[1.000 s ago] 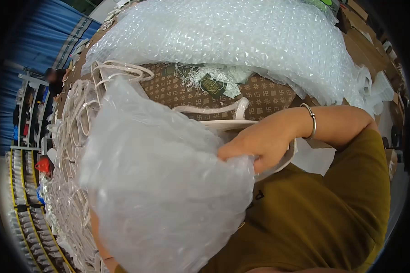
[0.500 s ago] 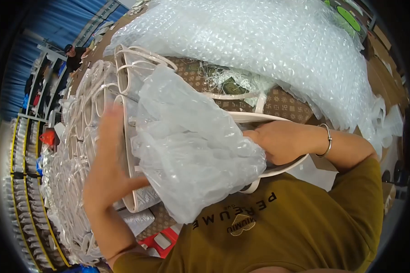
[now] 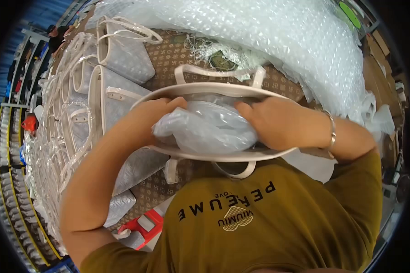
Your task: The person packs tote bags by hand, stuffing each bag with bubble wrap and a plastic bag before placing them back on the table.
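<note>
A tote bag with pale trim [image 3: 216, 157] lies in front of my chest, its mouth turned up toward me. Crumpled clear plastic [image 3: 205, 129] bulges in that opening. My left hand [image 3: 157, 118] is closed on the plastic at the left end of the mouth. At the right end, my right hand [image 3: 282, 122], below a silver bracelet, reaches inside the rim with fingers curled against the plastic; some fingertips are hidden. One pale handle [image 3: 214, 73] stands beyond the tote, another [image 3: 236, 175] hangs against my shirt.
Several more patterned totes [image 3: 123, 88] lie packed at the left. Bubble wrap [image 3: 259, 32] covers the far side of the brown patterned table [image 3: 168, 54]. White string [image 3: 214, 52] is heaped there. A red item [image 3: 143, 227] lies near my left elbow. Another person [image 3: 55, 36] is far left.
The large spread of clear plastic has been bunched down into the tote's opening. My left hand came rightward from the neighbouring totes and closed on it. My right hand stayed at the tote.
</note>
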Demonstrator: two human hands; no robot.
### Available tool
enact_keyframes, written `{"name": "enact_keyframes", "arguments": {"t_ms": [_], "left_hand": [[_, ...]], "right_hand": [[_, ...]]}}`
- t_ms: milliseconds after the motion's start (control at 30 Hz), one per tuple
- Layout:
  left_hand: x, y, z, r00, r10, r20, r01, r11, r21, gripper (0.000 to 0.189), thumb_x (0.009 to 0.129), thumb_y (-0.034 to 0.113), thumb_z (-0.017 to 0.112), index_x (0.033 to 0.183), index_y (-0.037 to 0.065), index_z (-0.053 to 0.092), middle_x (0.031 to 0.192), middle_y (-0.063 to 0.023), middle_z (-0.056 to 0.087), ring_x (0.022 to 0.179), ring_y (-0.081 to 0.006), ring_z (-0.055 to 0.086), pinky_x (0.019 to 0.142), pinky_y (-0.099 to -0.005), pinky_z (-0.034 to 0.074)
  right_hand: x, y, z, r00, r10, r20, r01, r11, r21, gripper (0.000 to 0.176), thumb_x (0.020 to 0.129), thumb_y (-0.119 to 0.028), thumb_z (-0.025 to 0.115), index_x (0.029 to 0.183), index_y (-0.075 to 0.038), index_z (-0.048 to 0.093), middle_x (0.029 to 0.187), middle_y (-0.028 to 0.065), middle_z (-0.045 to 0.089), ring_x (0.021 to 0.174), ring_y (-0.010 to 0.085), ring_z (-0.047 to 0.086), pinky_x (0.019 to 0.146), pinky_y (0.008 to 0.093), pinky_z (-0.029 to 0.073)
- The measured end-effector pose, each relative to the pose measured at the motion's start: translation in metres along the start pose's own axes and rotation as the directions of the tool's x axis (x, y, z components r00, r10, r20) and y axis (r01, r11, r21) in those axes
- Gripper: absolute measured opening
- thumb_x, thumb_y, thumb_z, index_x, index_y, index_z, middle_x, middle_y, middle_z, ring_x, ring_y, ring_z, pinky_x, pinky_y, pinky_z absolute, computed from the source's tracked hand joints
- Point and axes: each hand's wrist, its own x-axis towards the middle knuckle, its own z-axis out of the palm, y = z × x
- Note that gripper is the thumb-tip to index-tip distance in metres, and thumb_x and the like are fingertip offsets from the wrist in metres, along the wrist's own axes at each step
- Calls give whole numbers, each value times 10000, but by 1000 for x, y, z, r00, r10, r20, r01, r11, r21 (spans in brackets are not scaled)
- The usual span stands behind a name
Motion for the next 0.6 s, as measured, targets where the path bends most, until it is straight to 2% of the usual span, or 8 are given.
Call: {"name": "enact_keyframes", "arguments": {"t_ms": [67, 133, 200, 267, 333, 400, 433, 600], "left_hand": [[19, -32, 30, 960, -261, 97, 276, 940, -201, 511, 684, 183, 702, 1146, 111, 499, 1133, -109, 541, 992, -254, 544, 819, -328, 438], [32, -43, 28, 926, -326, 192, 359, 917, -175, 504, 700, 209, 693, 1155, 109, 500, 1140, -111, 542, 1002, -251, 541, 828, -328, 438], [42, -47, 20, 819, -466, 335, 522, 847, -100, 497, 733, 261, 675, 1172, 106, 501, 1153, -114, 544, 1020, -245, 537, 846, -330, 438], [14, -4, -16, 956, -214, 203, 151, 945, 289, 481, 776, 303, 623, 1191, 99, 491, 1157, -130, 542, 1047, -247, 525, 862, -355, 437], [-8, 28, -42, 998, 63, 24, -65, 996, 65, 538, 784, 376, 593, 1214, 76, 472, 1167, -164, 526, 1071, -282, 507, 893, -369, 414], [10, 34, -24, 996, 57, 66, -62, 996, 67, 581, 764, 386, 606, 1234, 80, 452, 1193, -165, 505, 1095, -287, 487, 905, -371, 402], [22, 37, -17, 995, 45, 90, -54, 994, 96, 626, 743, 396, 618, 1254, 84, 433, 1220, -166, 485, 1120, -293, 467, 917, -374, 389], [27, 11, 11, 956, -124, 265, 125, 992, 14, 699, 750, 504, 558, 1281, 79, 398, 1286, -179, 418, 1183, -308, 407, 981, -374, 325]], "right_hand": [[28, -1, 6, 993, 54, 103, -48, 997, -60, 414, 707, -83, 539, 1071, 78, 424, 753, 225, 591, 734, 363, 596, 651, 416, 472], [62, -1, 11, 930, -6, 366, 97, 968, -230, 431, 699, -72, 538, 1086, 84, 430, 791, 232, 602, 780, 346, 600, 688, 398, 479], [71, 6, 36, 947, 3, 321, 93, 955, -282, 446, 694, -72, 545, 1098, 78, 428, 807, 227, 603, 787, 344, 599, 690, 394, 479], [74, 12, 43, 971, -8, 237, 100, 919, -381, 479, 685, -71, 559, 1123, 68, 423, 839, 218, 606, 801, 340, 596, 694, 386, 477], [66, 18, 31, 963, -3, 270, 84, 954, -289, 495, 691, -79, 563, 1143, 58, 414, 859, 213, 606, 815, 337, 595, 705, 387, 474], [54, 8, 19, 927, -60, 369, 97, 992, -81, 528, 703, -96, 572, 1182, 37, 396, 897, 204, 605, 842, 331, 592, 728, 389, 467], [45, 0, 13, 920, -65, 386, 107, 990, -88, 528, 703, -96, 572, 1182, 37, 396, 897, 204, 605, 842, 331, 592, 728, 389, 467], [19, -16, 8, 952, 177, 251, -166, 984, -62, 458, 753, -117, 544, 1181, 5, 433, 940, 220, 592, 897, 328, 579, 769, 403, 449]]}}
